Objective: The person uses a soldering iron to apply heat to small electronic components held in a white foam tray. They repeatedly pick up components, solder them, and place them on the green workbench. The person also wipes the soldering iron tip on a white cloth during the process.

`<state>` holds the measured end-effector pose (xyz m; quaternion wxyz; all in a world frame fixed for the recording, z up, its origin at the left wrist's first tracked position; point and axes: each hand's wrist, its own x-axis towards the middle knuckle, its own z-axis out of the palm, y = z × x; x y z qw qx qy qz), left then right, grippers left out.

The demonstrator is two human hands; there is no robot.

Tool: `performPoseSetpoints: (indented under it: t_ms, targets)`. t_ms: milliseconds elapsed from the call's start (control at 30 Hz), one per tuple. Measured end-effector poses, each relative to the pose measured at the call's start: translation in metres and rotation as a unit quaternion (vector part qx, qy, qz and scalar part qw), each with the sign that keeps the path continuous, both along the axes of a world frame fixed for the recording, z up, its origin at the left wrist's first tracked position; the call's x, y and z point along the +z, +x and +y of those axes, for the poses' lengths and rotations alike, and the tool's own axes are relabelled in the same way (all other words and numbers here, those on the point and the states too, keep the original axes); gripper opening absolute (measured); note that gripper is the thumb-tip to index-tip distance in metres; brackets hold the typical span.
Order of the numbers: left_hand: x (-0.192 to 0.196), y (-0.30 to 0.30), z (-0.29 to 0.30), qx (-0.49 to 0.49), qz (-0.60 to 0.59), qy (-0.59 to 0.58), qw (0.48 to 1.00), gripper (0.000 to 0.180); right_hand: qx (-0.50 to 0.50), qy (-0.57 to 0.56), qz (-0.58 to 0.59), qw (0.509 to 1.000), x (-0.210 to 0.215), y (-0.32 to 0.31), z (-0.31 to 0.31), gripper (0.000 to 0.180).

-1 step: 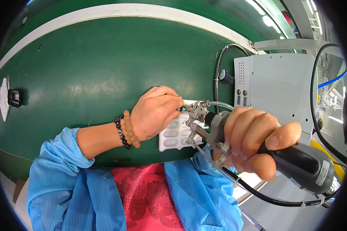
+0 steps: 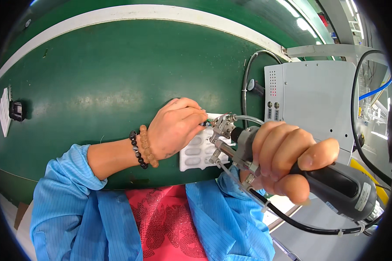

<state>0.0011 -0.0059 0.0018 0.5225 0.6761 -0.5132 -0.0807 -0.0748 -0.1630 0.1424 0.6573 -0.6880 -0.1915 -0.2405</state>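
Observation:
My right hand (image 2: 287, 161) wraps round a black-handled power tool (image 2: 348, 189) with a metal head, clear tubing and a black cable; its kind is not certain. The tool's head reaches left, close to my left fingertips. My left hand (image 2: 178, 124), with beads at the wrist, is closed, its fingertips pinching a small part (image 2: 207, 123) with a bit of green and dark colour, mostly hidden by the fingers and the tool. Under and beside the hand lies a white moulded tray (image 2: 191, 162) with rows of oval recesses.
A pale grey control box (image 2: 315, 95) with vents and connectors stands at the right. Beside it are a black cable (image 2: 245, 74) and a small dark cylinder (image 2: 256, 87). On the green tabletop (image 2: 100, 69), at far left, a black part (image 2: 16, 111) sits against a white tray (image 2: 4, 113).
The right hand and tool handle have shifted very slightly to the left. The left hand looks the same.

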Motion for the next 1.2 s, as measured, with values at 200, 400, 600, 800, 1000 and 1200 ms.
performPoseSetpoints:
  t_ms: [200, 400, 600, 800, 1000, 1200]
  targets:
    - [-0.003, -0.003, 0.004, 0.003, -0.002, 0.004, 1.000, 0.029, -0.002, 0.092, -0.060, 0.994, 0.003, -0.017, 0.000, 0.044]
    - [-0.006, -0.008, 0.002, 0.016, -0.013, 0.007, 1.000, 0.028, -0.090, 0.058, -0.147, 0.983, 0.032, -0.070, -0.008, 0.042]
    - [0.010, -0.002, -0.001, 0.016, 0.028, 0.001, 0.999, 0.025, -0.078, 0.032, -0.115, 0.990, 0.023, -0.069, -0.007, 0.046]
    - [0.049, 0.064, -0.015, 0.006, 0.005, 0.032, 0.999, 0.025, -0.042, 0.058, -0.102, 0.992, 0.022, -0.073, -0.011, 0.047]
    - [0.049, 0.145, -0.053, 0.251, -0.149, 0.010, 0.956, 0.050, -0.049, 0.078, -0.102, 0.991, 0.018, -0.073, -0.006, 0.045]
    - [0.016, -0.001, 0.000, -0.132, -0.156, -0.027, 0.979, 0.034, -0.081, 0.092, -0.094, 0.988, 0.013, -0.072, -0.003, 0.042]
